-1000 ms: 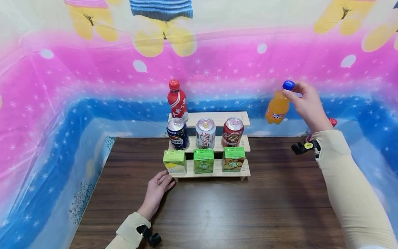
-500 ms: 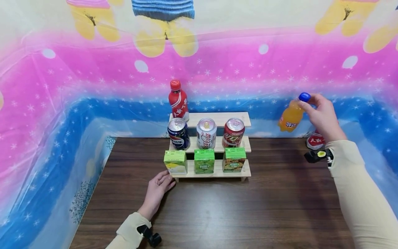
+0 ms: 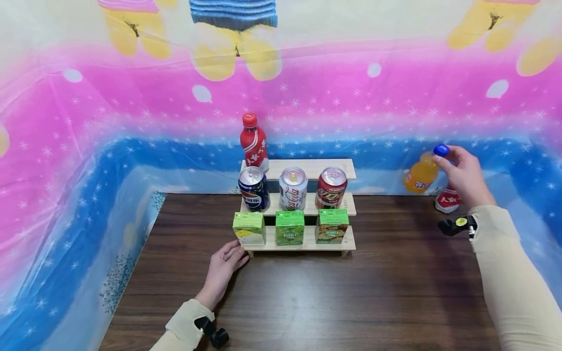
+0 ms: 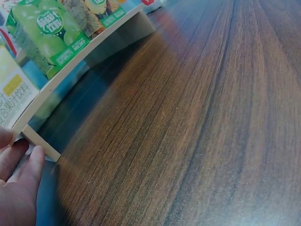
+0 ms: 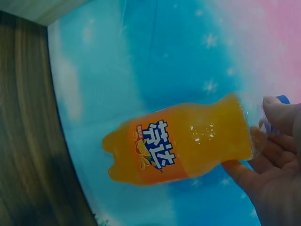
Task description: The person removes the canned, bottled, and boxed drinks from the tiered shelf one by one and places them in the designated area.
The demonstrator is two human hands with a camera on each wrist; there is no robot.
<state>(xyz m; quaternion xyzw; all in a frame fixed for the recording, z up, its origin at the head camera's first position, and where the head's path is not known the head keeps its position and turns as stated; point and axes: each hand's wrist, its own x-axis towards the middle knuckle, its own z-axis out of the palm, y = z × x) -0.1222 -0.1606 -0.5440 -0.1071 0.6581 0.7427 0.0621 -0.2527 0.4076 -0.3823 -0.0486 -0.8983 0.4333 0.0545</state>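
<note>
My right hand (image 3: 467, 176) pinches a small orange soda bottle (image 3: 422, 174) by its neck, just under the blue cap. The bottle is raised and tilted, its base toward the lower left; an orange label with white lettering shows in the right wrist view. My left hand (image 3: 222, 270) is at the front left corner of a three-step wooden display rack (image 3: 307, 169). In the left wrist view, its thumb and fingers hold the rack's end beside the short leg (image 4: 41, 143). Several drinks stand on the rack, including a red-capped bottle (image 3: 253, 144) on the top step's left end.
A dark blue can (image 3: 253, 190), a white can (image 3: 293, 190) and a dark red can (image 3: 331, 189) line the middle step. Green juice cartons (image 3: 290, 228) fill the bottom one. Another red bottle (image 3: 448, 200) stands behind my right wrist. A patterned cloth (image 3: 307, 112) borders the dark wooden table (image 3: 298, 297).
My right hand has carried the orange soda bottle rightward and lower, away from the rack, tilting it more. My left hand stays at the rack's corner.
</note>
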